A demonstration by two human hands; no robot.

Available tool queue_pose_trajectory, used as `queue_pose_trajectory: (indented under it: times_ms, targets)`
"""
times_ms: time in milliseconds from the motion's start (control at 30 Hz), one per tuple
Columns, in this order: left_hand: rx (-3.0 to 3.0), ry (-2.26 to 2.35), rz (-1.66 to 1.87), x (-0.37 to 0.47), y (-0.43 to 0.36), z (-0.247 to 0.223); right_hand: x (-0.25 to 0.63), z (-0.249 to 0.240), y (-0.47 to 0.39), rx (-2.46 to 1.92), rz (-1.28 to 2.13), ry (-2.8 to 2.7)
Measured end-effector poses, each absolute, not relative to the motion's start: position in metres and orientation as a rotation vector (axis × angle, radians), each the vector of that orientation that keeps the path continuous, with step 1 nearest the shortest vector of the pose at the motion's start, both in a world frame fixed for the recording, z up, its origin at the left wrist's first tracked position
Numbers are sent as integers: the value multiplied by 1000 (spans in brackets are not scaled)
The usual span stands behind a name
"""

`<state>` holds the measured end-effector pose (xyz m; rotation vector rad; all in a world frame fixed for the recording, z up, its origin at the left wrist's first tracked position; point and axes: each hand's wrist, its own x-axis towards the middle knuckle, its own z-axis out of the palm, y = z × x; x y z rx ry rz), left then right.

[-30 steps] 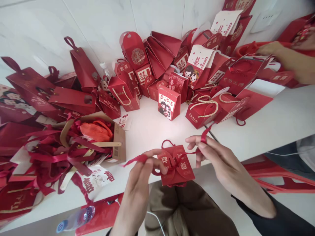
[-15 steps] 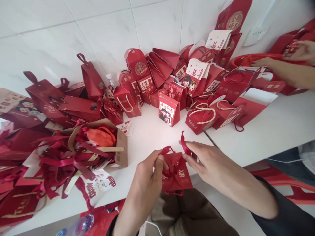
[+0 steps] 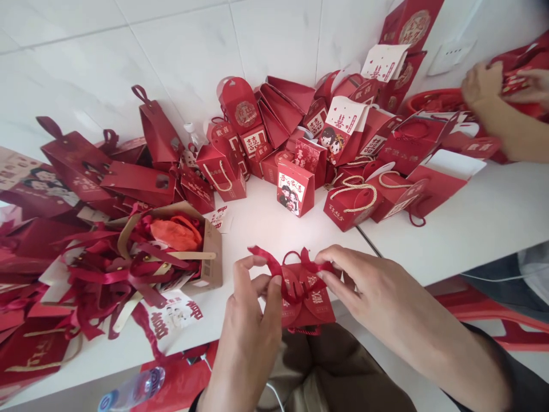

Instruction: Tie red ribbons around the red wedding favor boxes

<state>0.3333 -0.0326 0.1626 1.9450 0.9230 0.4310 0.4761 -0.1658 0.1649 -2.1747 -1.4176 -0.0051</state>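
A small red gift box [image 3: 300, 317] with rounded flaps and pale lettering rests at the table's front edge, just above my lap. A dark red ribbon [image 3: 270, 260] loops across its top, and a thin cord handle arches behind. My left hand [image 3: 253, 300] pinches the ribbon between thumb and fingers at the box's left side. On the right side, my right hand [image 3: 347, 274] pinches another stretch of the same ribbon. How the ribbon crosses in the middle is hard to make out.
An open cardboard box [image 3: 212, 257] heaped with red ribbons stands to the left. Many red gift boxes [image 3: 295, 189] line the wall. A plastic bottle [image 3: 132, 389] lies below the front edge. At the far right, another person's hands [image 3: 482, 86] work over a red basin [image 3: 435, 100].
My left hand has opened its grip wider and lifted a ribbon end up to the left. My right hand has lowered its ribbon toward the box. The other person's hands have moved.
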Motion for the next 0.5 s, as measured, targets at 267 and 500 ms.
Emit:
queue_pose_trajectory:
  times_ms: [267,500]
  targets:
    - [1888,743,376,326,-29,158,472,158,-173,-2172,108,-1425]
    - [1980,733,460,322,-27,148,473,161,-180,-2284,10,-1424]
